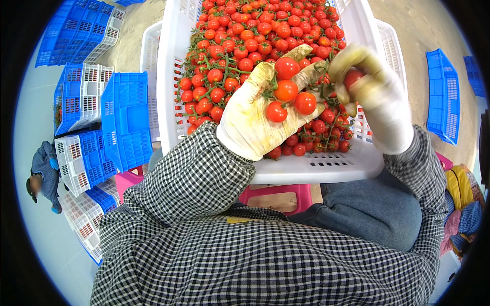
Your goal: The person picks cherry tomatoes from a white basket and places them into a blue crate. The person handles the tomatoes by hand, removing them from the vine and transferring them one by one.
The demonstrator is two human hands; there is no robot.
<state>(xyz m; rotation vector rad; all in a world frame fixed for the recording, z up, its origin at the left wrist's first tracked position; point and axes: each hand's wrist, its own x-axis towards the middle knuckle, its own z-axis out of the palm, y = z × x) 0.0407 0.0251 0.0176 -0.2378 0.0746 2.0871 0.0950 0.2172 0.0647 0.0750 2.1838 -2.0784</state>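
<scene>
My left hand (245, 118), in a stained white glove, lies palm up over a white plastic crate (317, 172). Several red cherry tomatoes (286, 91) rest in its palm, with a bit of green stem near the thumb. To its right, my right hand (377, 91) is gloved too and blurred by motion. Its curled fingers hold one red cherry tomato (353, 78). Beneath both hands, a heap of cherry tomatoes (264, 28) fills much of the crate, many still on green stems. My hands hide part of the heap.
Blue and white crates (126, 122) are stacked at the left, some with tomatoes inside. A person (44, 172) is beyond them. A pink stool (302, 195) shows below the crate. At right are a blue crate (443, 97) and a pile of colourful fabric (463, 191).
</scene>
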